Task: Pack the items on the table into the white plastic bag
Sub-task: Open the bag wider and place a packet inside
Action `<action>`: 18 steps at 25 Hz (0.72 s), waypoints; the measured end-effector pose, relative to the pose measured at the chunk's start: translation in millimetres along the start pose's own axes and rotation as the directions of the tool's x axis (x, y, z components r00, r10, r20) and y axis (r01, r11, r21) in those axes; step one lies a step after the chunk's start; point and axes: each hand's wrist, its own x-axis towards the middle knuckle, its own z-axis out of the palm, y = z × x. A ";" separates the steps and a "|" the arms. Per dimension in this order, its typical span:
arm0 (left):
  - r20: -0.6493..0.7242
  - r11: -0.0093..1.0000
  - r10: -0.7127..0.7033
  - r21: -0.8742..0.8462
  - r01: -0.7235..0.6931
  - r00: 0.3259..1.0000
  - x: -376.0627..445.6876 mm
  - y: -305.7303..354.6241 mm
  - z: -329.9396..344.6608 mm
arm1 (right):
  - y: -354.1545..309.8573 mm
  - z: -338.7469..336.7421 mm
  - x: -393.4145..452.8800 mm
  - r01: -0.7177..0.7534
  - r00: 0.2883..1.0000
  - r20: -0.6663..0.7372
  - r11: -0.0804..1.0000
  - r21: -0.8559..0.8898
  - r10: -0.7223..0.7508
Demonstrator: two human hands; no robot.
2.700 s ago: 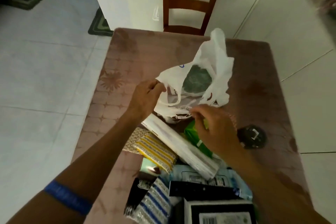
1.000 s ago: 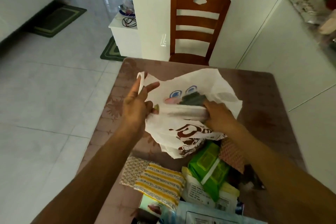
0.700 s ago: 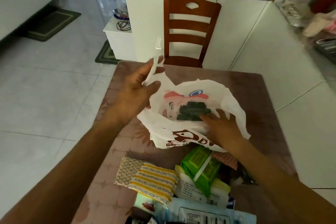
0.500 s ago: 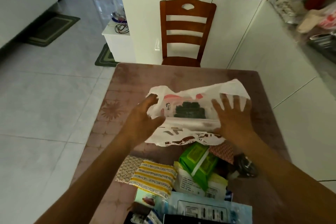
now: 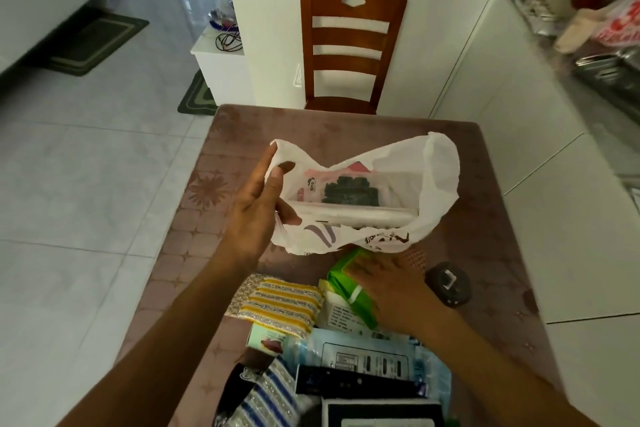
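Note:
The white plastic bag [image 5: 436, 184] lies open on the brown table [image 5: 485, 218]. My left hand [image 5: 256, 215] pinches its left rim and holds the mouth open. Inside I see a clear packet of dark pieces [image 5: 346, 189] and a long clear-wrapped roll [image 5: 353, 217]. My right hand [image 5: 391, 284] rests on the green packet [image 5: 349, 284] just below the bag, fingers curled over it. Whether the packet is lifted I cannot tell.
Near me lie a yellow striped cloth [image 5: 280, 302], a white labelled packet [image 5: 337, 315], a pale blue packet [image 5: 367, 354], a dark box [image 5: 356, 385] and a blue striped cloth [image 5: 263, 402]. A black round object [image 5: 448, 284] sits to the right. A wooden chair [image 5: 349, 45] stands beyond the table.
My right hand left the bag's right side and came down onto the green packet. My left hand shifted its hold on the bag's left rim, and the mouth now gapes wider.

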 end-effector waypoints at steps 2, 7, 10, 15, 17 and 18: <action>-0.028 0.999 0.008 0.036 -0.007 1.000 0.8 -3.0 -2.3 | 9.7 19.1 5.9 -0.054 0.969 0.240 0.998 -0.040 0.062; -0.073 0.992 0.107 0.070 -0.102 0.992 -5.1 -7.5 -8.2 | 22.1 35.4 36.3 -0.004 0.988 0.150 0.983 -0.184 0.032; 0.004 0.978 0.207 0.009 -0.207 0.978 -4.4 -5.1 -8.8 | 22.6 26.6 35.3 0.036 0.996 0.085 0.988 -0.148 -0.024; 0.100 0.985 0.116 -0.136 -0.102 0.988 2.2 8.5 -10.0 | 1.3 -18.0 -0.2 -0.014 0.964 -0.223 0.866 0.500 0.144; 0.048 0.987 0.145 -0.080 -0.141 0.988 4.1 12.2 -7.7 | -2.7 -38.9 -7.8 0.028 0.904 -0.280 0.606 0.795 0.324; 0.006 0.984 0.176 -0.021 -0.176 0.984 5.8 13.3 -6.4 | -6.2 -49.7 -10.2 0.031 0.872 -0.256 0.475 0.879 0.416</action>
